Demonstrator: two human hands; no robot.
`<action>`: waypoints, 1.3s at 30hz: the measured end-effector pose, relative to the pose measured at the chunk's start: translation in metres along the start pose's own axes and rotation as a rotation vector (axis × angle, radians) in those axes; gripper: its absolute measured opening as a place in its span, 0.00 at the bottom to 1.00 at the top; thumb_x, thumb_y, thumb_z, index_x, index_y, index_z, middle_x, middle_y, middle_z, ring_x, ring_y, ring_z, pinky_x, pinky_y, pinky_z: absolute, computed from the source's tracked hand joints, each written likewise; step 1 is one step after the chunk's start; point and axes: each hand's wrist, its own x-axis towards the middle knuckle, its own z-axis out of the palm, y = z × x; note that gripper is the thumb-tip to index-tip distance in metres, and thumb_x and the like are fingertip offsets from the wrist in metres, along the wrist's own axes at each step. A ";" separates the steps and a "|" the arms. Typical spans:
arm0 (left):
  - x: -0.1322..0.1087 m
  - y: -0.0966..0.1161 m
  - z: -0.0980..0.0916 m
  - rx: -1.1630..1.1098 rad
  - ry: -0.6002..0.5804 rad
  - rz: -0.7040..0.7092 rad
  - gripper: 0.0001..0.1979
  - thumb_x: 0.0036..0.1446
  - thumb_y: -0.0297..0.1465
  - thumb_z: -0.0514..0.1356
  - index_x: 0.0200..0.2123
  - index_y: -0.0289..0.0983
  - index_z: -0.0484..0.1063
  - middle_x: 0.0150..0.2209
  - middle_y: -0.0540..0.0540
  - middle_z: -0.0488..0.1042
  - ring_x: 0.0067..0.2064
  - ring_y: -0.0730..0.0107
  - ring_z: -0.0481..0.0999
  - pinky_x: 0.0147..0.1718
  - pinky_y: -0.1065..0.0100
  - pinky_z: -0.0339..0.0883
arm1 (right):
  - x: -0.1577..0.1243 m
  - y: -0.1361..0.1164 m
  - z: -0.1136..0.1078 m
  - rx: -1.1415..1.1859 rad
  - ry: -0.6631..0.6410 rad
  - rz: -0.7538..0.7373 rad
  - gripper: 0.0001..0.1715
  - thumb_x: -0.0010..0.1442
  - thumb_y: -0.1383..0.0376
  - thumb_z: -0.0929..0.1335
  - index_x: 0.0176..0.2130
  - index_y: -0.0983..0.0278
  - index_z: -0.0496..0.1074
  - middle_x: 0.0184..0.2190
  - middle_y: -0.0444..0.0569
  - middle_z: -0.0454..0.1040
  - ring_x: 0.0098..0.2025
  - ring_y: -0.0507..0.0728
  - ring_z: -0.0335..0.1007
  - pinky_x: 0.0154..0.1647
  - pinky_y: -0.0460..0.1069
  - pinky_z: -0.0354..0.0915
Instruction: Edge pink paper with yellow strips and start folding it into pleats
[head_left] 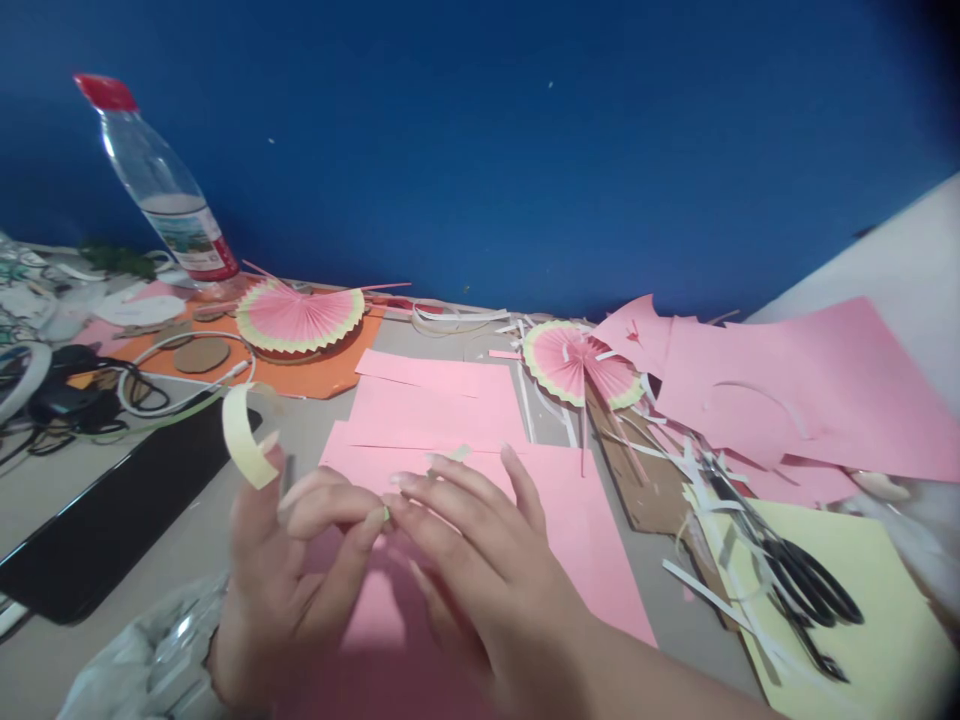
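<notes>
My left hand (300, 570) is closed in a pinch, thumb and index fingertip together at a small green bit of paper (387, 514). My right hand (487, 560) meets it there, its index fingertip against the same bit and its thumb mostly hidden below; the other fingers stretch forward. A curled pale yellow paper strip (246, 440) rises at a raised finger of my left hand. Beyond my right fingertips a short pale piece (460, 454) shows; whether it joins the strip, I cannot tell. Under both hands lie pink paper sheets (585, 540).
Two pleated pink fans with yellow edges, a left fan (300, 315) and a right fan (551, 350), lie at the back. Black-handled scissors (810, 580) rest on yellow paper (862, 560) among white scraps. A black phone (127, 510) and a bottle (169, 190) are left.
</notes>
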 end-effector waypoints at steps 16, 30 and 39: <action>-0.009 -0.013 0.008 -0.138 -0.150 -0.083 0.42 0.56 0.17 0.54 0.65 0.40 0.29 0.36 0.53 0.69 0.42 0.73 0.70 0.52 0.68 0.56 | -0.015 0.014 0.013 -0.133 -0.042 -0.007 0.24 0.59 0.70 0.64 0.55 0.67 0.64 0.56 0.46 0.67 0.62 0.59 0.52 0.65 0.61 0.29; -0.004 -0.014 0.006 -0.096 -0.203 -0.132 0.30 0.58 0.21 0.54 0.59 0.48 0.47 0.36 0.53 0.73 0.40 0.70 0.74 0.42 0.69 0.67 | -0.015 0.019 0.018 -0.132 -0.082 0.006 0.25 0.59 0.71 0.62 0.57 0.67 0.62 0.56 0.48 0.67 0.62 0.57 0.51 0.65 0.60 0.30; 0.000 -0.010 0.005 0.025 -0.190 -0.149 0.15 0.58 0.22 0.52 0.46 0.43 0.61 0.35 0.52 0.74 0.38 0.72 0.75 0.40 0.69 0.68 | -0.016 0.020 0.020 -0.147 -0.098 0.019 0.25 0.60 0.70 0.62 0.57 0.67 0.62 0.56 0.50 0.66 0.62 0.57 0.51 0.65 0.60 0.30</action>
